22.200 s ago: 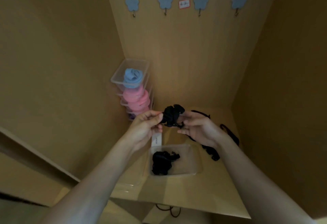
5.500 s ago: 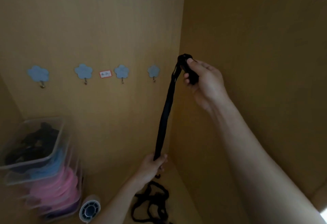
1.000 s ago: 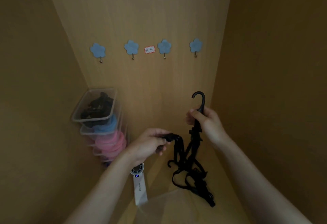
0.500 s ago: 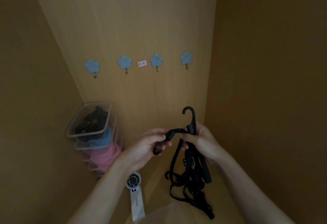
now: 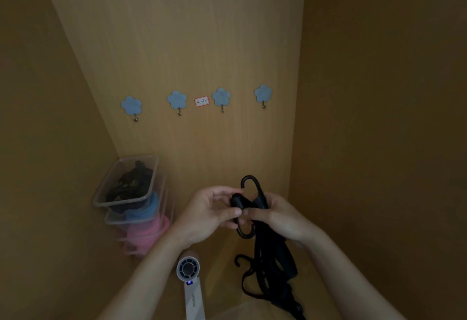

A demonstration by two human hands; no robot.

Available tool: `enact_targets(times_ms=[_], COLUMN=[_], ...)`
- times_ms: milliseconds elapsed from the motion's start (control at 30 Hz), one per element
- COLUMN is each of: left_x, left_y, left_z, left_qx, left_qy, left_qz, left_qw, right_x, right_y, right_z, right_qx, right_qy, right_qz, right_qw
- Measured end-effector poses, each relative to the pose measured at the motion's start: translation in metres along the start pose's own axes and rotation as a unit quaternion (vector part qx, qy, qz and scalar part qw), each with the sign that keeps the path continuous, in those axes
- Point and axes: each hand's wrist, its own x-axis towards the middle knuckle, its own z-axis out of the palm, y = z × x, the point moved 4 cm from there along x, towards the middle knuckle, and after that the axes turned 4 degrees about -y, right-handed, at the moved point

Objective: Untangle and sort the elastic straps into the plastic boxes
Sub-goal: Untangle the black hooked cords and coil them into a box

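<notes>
One fan (image 5: 188, 269) lies on the wooden surface (image 5: 222, 251), nearest. Two hands, left hand (image 5: 214, 208) and right hand (image 5: 275, 216), each grip pinching a hooked end of the black straps (image 5: 269, 256), tangle dangling beneath. Left of the grip, stacked plastic boxes (image 5: 153, 175); beyond, four flower hooks (image 5: 177, 100).

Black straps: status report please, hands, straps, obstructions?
Left hand, right hand both grip black straps at hooked ends. They hang tangled. Handheld fan lies beside them.

Home wooden closet, flower wall hooks (image 5: 222, 98)
</notes>
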Motion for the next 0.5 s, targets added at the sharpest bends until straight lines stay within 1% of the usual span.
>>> enact_targets(times_ms=[67,133,233,300,400,433,500], left_x=[0.003,0.004,0.004,0.003,0.004,0.004,0.005], left_y=[-0.007,-0.013,-0.016,-0.015,-0.018,-0.019,-0.02], left_z=[0.0,-0.002,-0.011,-0.014,-0.012,-0.011,-0.011], left_qx=[0.042,0.088,0.175,0.203,0.199,0.177,0.08], left_qy=[0.051,0.087,0.145,0.179,0.226,0.243,0.268], left_qz=[0.014,0.021,0.043,0.063,0.089,0.094,0.101], left_qw=[0.998,0.992,0.973,0.961,0.949,0.949,0.955], right_x=[0.001,0.003,0.002,0.002,0.002,0.003,0.004], right_y=[0.004,0.009,0.016,0.023,0.031,0.034,0.042], right_z=[0.0,-0.004,-0.007,-0.002,0.014,0.018,0.023], right_qx=[-0.008,-0.038,-0.08,-0.042,0.055,0.082,0.135], right_qy=[0.012,0.034,0.067,0.071,0.065,0.072,0.085], right_qz=[0.024,0.036,0.038,0.036,0.028,0.028,0.028], right_qw=[1.0,0.998,0.994,0.996,0.996,0.994,0.987])
